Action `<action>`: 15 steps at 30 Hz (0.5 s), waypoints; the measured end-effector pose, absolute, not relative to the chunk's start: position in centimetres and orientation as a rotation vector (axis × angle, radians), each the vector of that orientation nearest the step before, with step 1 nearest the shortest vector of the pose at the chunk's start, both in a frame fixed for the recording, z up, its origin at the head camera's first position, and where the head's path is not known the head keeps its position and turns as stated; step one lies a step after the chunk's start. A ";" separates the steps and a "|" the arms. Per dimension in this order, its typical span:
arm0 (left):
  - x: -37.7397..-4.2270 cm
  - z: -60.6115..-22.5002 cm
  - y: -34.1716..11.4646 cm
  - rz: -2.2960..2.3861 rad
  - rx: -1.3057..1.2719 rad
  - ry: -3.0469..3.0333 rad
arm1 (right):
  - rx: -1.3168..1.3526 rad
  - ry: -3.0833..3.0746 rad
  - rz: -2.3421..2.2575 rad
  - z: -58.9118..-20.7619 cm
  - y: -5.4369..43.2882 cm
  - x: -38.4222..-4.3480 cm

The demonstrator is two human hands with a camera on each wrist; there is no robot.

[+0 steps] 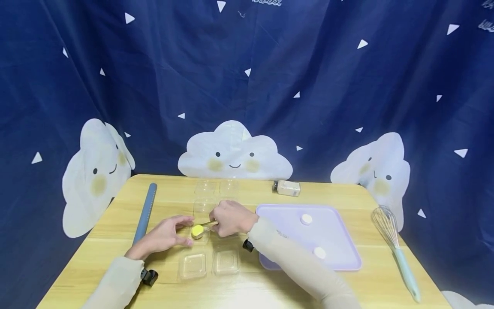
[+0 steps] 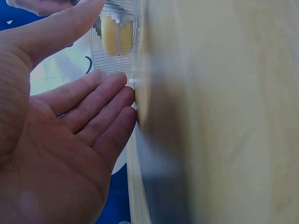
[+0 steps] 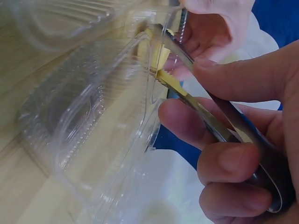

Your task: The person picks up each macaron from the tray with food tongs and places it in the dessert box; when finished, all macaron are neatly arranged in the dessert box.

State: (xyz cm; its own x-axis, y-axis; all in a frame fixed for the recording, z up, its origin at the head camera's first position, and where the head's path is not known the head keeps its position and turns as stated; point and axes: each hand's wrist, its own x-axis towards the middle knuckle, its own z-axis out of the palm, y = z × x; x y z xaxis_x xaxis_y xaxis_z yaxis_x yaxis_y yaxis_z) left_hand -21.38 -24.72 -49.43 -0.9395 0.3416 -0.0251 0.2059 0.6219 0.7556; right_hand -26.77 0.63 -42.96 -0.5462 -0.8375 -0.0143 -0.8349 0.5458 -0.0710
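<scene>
My right hand (image 1: 229,218) holds small metal tongs (image 3: 205,114), thumb on one arm and fingers curled around the other. Between the serrated tips sits a round yellow macaron (image 1: 197,231); a pale middle layer shows in the left wrist view. The macaron is within a clear plastic clamshell box (image 3: 103,107), whose ribbed wall partly covers it. My left hand (image 1: 166,234) is beside the box, thumb apart, with its fingers (image 2: 105,105) extended and fingertips right at the box's edge.
More clear boxes (image 1: 226,260) lie in front and at the back. On the right, a lilac tray (image 1: 347,257) bears two white round pieces (image 1: 306,219). A whisk (image 1: 401,262), a small dark-capped bottle (image 1: 287,188) and a blue-grey strip (image 1: 146,212) lie around the table.
</scene>
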 end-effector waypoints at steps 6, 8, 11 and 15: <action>-21.5 -49.3 -24.8 1.197 0.448 2.698 | -1.487 2.707 -0.084 -42.7 0.8 -26.8; -21.5 -49.3 -24.8 1.198 0.441 2.698 | -1.503 2.707 -0.076 -42.7 0.9 -26.8; -21.5 -49.3 -24.8 1.203 0.435 2.694 | -1.517 2.701 -0.094 -42.7 1.1 -26.9; -21.4 -49.4 -24.7 1.203 0.442 2.691 | -1.533 2.700 -0.127 -42.6 1.4 -26.9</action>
State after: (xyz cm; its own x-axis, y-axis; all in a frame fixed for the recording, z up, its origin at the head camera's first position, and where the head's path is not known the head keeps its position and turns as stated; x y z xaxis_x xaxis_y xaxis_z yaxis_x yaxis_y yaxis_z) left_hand -21.39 -24.69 -49.40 -0.9432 0.3311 -0.0258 0.2016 0.6327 0.7477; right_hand -26.93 1.37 -42.56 -0.5129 -0.8584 0.0101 -0.8556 0.5102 -0.0882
